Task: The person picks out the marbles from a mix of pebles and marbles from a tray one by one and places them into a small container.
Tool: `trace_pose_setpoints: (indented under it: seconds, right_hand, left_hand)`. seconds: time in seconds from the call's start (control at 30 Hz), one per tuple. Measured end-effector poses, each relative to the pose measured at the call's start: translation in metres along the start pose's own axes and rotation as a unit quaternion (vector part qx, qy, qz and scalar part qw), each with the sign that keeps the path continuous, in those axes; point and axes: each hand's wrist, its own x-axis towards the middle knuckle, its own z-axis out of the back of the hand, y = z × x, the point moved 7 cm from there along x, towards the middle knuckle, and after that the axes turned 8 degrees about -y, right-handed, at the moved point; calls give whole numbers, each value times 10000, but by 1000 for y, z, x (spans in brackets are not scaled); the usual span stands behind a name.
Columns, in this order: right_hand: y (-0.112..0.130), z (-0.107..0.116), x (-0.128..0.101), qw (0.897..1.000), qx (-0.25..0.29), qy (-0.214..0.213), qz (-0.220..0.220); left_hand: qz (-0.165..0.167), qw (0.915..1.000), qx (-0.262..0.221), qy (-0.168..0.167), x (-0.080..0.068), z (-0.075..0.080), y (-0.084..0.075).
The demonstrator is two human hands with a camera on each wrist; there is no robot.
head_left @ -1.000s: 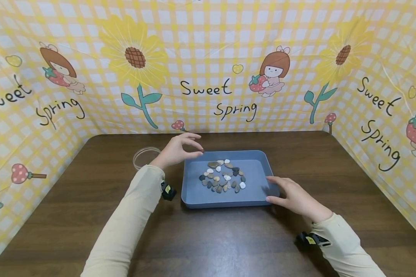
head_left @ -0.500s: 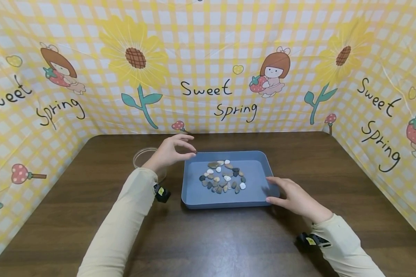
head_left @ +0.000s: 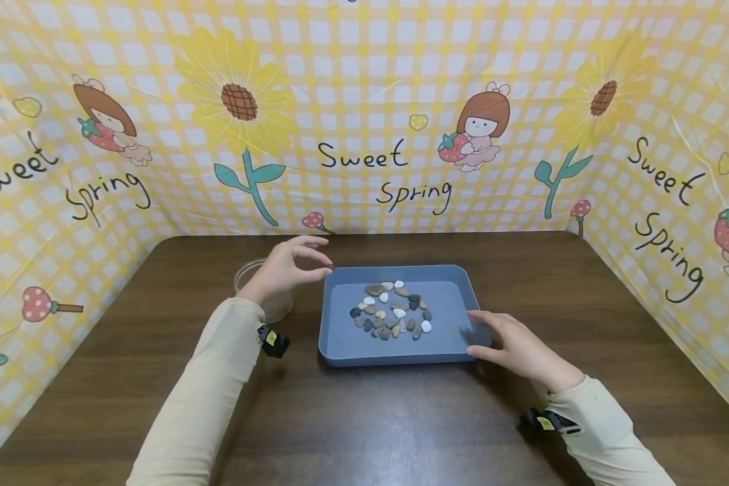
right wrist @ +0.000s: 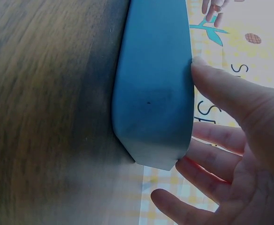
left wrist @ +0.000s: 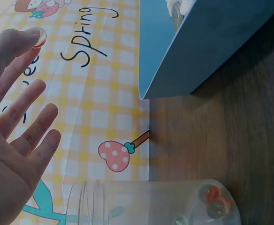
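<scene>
Left hand (head_left: 282,270) drifted left off the tray (head_left: 340,337) – now over the jar (head_left: 250,270), pinching a marble (left wrist: 37,36). Right hand (head_left: 513,344), fingers relaxed, touches the tray's lower-right rim.

Head view: I see bright, even light from above, with only soft shadows on the desk (head_left: 364,418) beneath both sleeves. Wide-angle distortion bows the backdrop (head_left: 364,101) at the edges. Left wrist view — the near fingers (left wrist: 31,133) are soft and washed pale. Right wrist view — the desk grain smears with blur, and the tray (right wrist: 151,93) wall falls in shade.
</scene>
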Motion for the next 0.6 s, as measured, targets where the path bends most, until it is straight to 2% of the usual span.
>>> trace_pose_setpoints:
  seconds: [0.17,0.4,0.6]
  right_hand:
    - [0,0,0,10000,6,-3,-7]
    - [0,-1,0,10000,19,9,-23]
    - [-1,-1,0,10000,23,17,-55]
  left_hand:
    - [8,9999,-56,-114,-4,7,4]
    - [272,9991,23,-328,-10,22,16]
    - [338,9984,-38,-453,-15,35,21]
